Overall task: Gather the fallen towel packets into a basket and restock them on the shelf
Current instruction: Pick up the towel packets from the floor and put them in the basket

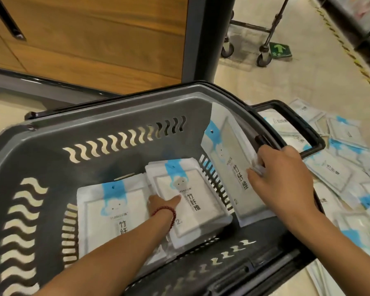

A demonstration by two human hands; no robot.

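Right hand (284,174) pinches the edge of a leaning packet (229,159) (may be more than one, the edge looks layered). The packet is propped slantwise against the right wall of the basket (94,129), lower end down inside. Left hand (165,205) lies on the middle stack (192,184), thumb on top, fingertips hidden at the stack's edge, so I cannot tell whether it presses or grips. Left stack (107,210) lies flat on the basket floor just beside. Floor packets (340,167) are heaped outside the basket on the right, many not yet collected. Risks: the film wrap looks slick, so the leaning packet could slip from the pinch and land crooked or wedge against the wall slots. Dropping it onto the left hand would skew the middle stack. Uneven stacks will likely topple once the basket is lifted by its handle (297,116).
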